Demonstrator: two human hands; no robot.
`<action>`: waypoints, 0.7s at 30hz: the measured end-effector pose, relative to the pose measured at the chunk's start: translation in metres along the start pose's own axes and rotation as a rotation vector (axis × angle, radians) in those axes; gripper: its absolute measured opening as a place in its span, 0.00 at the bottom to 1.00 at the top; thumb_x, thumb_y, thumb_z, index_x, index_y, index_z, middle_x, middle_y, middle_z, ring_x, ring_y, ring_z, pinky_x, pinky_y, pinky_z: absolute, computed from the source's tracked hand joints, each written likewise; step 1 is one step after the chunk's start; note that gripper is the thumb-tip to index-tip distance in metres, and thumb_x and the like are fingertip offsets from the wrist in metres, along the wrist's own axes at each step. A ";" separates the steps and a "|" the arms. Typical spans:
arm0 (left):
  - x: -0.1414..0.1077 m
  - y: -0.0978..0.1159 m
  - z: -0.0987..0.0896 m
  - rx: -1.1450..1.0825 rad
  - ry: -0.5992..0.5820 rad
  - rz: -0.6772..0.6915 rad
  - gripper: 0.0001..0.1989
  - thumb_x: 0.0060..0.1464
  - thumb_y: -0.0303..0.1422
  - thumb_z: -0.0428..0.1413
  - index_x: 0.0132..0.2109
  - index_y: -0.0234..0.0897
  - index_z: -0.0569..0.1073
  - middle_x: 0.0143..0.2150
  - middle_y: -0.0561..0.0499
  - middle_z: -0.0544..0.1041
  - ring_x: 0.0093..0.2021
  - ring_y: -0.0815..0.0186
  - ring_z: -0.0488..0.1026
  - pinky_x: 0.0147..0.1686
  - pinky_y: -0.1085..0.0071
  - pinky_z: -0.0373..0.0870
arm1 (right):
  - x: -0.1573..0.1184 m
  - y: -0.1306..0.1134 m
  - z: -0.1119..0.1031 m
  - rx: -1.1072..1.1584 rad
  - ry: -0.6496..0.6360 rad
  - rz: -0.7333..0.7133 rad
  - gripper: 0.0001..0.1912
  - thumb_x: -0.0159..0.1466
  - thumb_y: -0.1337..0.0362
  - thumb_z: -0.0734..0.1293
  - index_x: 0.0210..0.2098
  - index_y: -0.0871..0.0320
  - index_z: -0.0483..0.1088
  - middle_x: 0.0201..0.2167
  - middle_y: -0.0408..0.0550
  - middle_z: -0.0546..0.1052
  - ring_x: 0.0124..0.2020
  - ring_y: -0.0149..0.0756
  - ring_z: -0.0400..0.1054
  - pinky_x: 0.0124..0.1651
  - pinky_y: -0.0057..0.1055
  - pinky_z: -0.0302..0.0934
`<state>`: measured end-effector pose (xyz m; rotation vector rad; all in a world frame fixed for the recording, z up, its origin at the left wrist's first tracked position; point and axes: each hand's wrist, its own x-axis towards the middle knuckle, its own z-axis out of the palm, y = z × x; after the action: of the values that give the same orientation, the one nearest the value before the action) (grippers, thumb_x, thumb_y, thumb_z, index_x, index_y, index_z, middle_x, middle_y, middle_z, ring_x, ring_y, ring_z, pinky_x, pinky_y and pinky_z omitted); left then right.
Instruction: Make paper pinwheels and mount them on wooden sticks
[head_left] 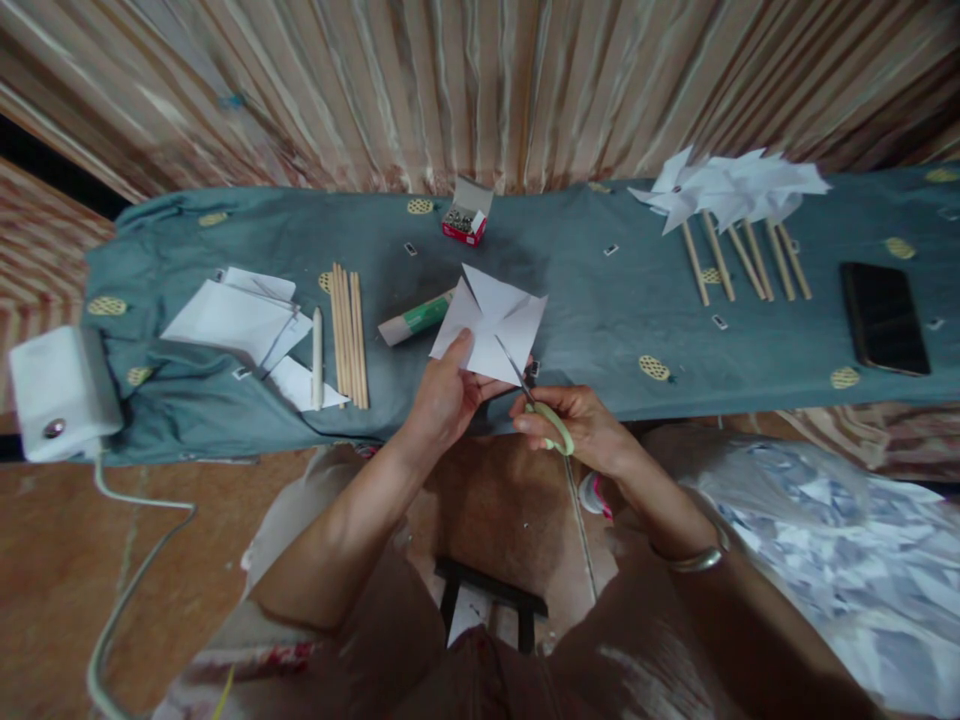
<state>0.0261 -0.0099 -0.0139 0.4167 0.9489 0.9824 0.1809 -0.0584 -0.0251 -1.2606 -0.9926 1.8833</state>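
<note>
In the left hand (450, 395), over the near part of the tablecloth (600, 350): white paper square (491, 305), clamped between thumb above and fingers below, probably to keep the sheet flat against the cutting edges. In the right hand (570, 425): green-handled scissors (556, 430), fingers closed around the handles, blades directed from the near right corner toward the centre; gap between blades impossible to tell. At the far left corner: a slit stopping short of the centre, presumably to leave the middle whole. To the left: green-labelled tube (424, 318), then wooden sticks (349, 335), laid side by side, likely for easy pickup. Beyond the square: small red box (463, 232), lid raised, probably for quick access. Far right: paper pinwheels (731, 190), grouped well apart, presumably for protection from crushing.
</note>
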 end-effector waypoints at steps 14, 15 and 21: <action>0.002 0.001 0.000 -0.027 0.019 0.009 0.18 0.65 0.34 0.47 0.56 0.29 0.71 0.43 0.40 0.82 0.44 0.56 0.80 0.48 0.59 0.76 | -0.006 -0.001 -0.005 -0.068 -0.053 0.049 0.20 0.47 0.51 0.78 0.27 0.59 0.72 0.19 0.35 0.70 0.20 0.21 0.63 0.24 0.20 0.57; 0.003 0.002 0.000 -0.037 0.025 0.014 0.18 0.65 0.33 0.46 0.57 0.30 0.70 0.43 0.41 0.82 0.44 0.57 0.80 0.48 0.59 0.76 | -0.007 -0.003 -0.007 -0.071 -0.062 0.059 0.21 0.47 0.51 0.79 0.27 0.59 0.71 0.19 0.35 0.70 0.21 0.21 0.64 0.25 0.20 0.58; 0.007 0.010 -0.002 -0.071 0.056 0.045 0.17 0.66 0.33 0.46 0.57 0.30 0.69 0.45 0.41 0.82 0.42 0.58 0.81 0.50 0.56 0.75 | -0.017 -0.009 -0.016 -0.173 -0.098 0.133 0.22 0.46 0.51 0.78 0.30 0.60 0.72 0.19 0.35 0.71 0.21 0.23 0.63 0.25 0.21 0.57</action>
<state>0.0206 0.0005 -0.0121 0.3540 0.9561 1.0702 0.2026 -0.0643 -0.0140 -1.3740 -1.1707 2.0122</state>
